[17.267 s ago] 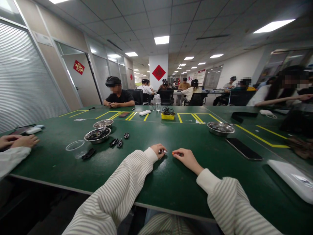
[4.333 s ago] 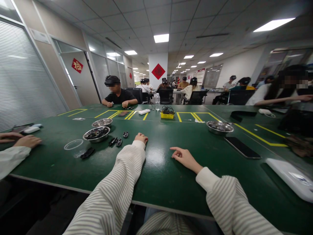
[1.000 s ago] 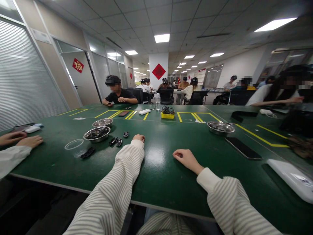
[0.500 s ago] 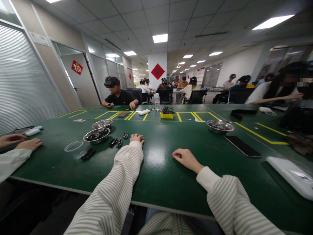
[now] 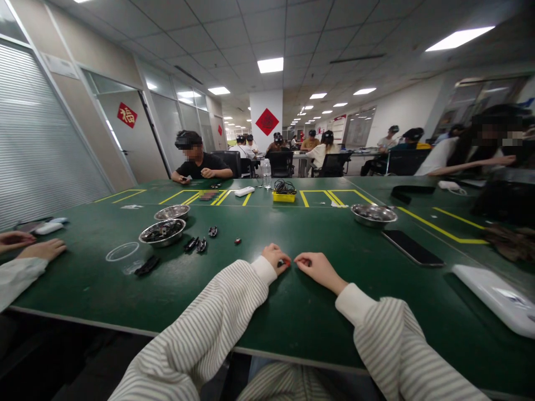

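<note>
My left hand (image 5: 273, 257) is above the green table (image 5: 217, 301), fingers curled and closed; a small dark bit shows at its fingertips, too small to name. Close beside it, a narrow gap away, my right hand (image 5: 318, 270) rests with thumb and fingers pinched; what it holds, if anything, is hidden. A small red and black piece (image 5: 238, 241) lies on the table beyond my left hand. Farther left are several black plastic shells (image 5: 201, 245) and a single shell (image 5: 213, 231).
Metal bowls (image 5: 163, 240) with dark parts stand at left, another bowl (image 5: 373, 221) at right. A clear ring (image 5: 122, 243), a black phone (image 5: 412, 248), a white case (image 5: 493, 298) and a yellow box (image 5: 283, 197) of cables lie around. A neighbour's hands (image 5: 44, 249) are at far left.
My left hand has drawn back from beside the red piece, moving right and nearer to my right hand. The red piece now lies uncovered. My right hand has stayed in place.
</note>
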The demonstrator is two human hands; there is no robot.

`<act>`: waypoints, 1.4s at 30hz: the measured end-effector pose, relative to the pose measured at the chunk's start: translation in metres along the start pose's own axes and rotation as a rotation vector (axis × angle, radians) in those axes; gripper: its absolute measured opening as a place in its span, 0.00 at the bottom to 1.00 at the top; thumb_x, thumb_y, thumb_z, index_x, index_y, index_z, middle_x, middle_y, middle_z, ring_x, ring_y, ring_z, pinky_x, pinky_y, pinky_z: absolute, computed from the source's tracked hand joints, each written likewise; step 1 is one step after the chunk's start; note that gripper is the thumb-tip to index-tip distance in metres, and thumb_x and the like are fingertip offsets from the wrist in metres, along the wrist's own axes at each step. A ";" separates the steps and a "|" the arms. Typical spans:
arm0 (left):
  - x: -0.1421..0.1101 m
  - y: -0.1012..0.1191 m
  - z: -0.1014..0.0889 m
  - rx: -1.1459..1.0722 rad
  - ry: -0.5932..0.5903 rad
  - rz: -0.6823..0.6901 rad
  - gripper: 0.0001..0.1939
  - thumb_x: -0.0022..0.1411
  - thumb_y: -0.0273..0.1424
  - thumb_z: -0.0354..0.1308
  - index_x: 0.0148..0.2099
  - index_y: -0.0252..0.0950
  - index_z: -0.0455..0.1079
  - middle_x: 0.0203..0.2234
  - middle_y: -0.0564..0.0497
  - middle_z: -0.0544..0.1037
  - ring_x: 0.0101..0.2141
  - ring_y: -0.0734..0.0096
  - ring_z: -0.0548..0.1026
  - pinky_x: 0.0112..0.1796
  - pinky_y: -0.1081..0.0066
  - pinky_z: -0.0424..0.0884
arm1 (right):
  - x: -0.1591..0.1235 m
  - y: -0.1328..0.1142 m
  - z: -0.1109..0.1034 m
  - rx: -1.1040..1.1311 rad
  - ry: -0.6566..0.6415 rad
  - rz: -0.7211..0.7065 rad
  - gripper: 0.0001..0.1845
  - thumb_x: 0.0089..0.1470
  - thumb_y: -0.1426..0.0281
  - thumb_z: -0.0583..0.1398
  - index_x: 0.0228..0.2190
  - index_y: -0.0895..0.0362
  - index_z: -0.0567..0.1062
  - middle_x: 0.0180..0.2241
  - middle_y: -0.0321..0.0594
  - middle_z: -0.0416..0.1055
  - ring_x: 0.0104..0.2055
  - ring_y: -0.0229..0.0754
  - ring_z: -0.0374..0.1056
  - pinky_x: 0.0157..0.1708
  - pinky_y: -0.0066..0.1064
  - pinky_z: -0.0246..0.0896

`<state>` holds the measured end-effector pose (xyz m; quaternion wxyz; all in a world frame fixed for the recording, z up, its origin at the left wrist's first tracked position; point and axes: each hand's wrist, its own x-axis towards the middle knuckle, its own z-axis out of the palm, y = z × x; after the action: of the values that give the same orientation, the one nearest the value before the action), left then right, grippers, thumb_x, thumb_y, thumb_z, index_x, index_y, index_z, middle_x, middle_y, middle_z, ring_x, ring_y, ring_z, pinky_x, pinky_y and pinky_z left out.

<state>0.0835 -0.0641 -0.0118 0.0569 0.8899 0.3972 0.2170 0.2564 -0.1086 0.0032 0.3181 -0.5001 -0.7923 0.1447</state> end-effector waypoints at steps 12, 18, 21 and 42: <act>-0.008 -0.074 -0.043 0.372 0.262 -0.602 0.16 0.45 0.28 0.55 0.39 0.32 0.65 0.42 0.41 0.62 0.43 0.51 0.56 0.38 0.58 0.57 | 0.002 0.007 -0.023 0.069 -0.231 -0.004 0.20 0.37 0.80 0.50 0.35 0.58 0.72 0.29 0.37 0.70 0.26 0.33 0.61 0.26 0.23 0.55; -0.009 -0.097 -0.039 0.247 0.111 -0.637 0.10 0.53 0.24 0.47 0.36 0.31 0.68 0.34 0.42 0.64 0.39 0.56 0.61 0.36 0.60 0.60 | -0.003 0.004 -0.038 0.092 -0.454 -0.139 0.16 0.40 0.74 0.56 0.35 0.56 0.73 0.29 0.38 0.68 0.25 0.32 0.60 0.24 0.22 0.54; -0.003 -0.076 -0.025 0.173 0.057 -0.440 0.10 0.53 0.25 0.48 0.37 0.32 0.68 0.32 0.45 0.65 0.37 0.62 0.63 0.38 0.64 0.60 | -0.003 0.003 -0.031 0.091 -0.404 -0.110 0.11 0.40 0.68 0.58 0.28 0.57 0.75 0.26 0.38 0.68 0.24 0.33 0.60 0.23 0.23 0.54; -0.007 0.010 0.002 -0.019 -0.048 0.114 0.09 0.50 0.34 0.53 0.34 0.35 0.68 0.27 0.51 0.69 0.30 0.73 0.66 0.33 0.74 0.63 | -0.003 -0.003 -0.007 0.146 -0.097 0.077 0.11 0.38 0.66 0.59 0.25 0.59 0.76 0.21 0.39 0.72 0.24 0.37 0.67 0.24 0.24 0.59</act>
<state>0.0872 -0.0764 -0.0133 0.0626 0.9155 0.3421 0.2021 0.2596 -0.1130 0.0089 0.3093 -0.4981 -0.7742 0.2382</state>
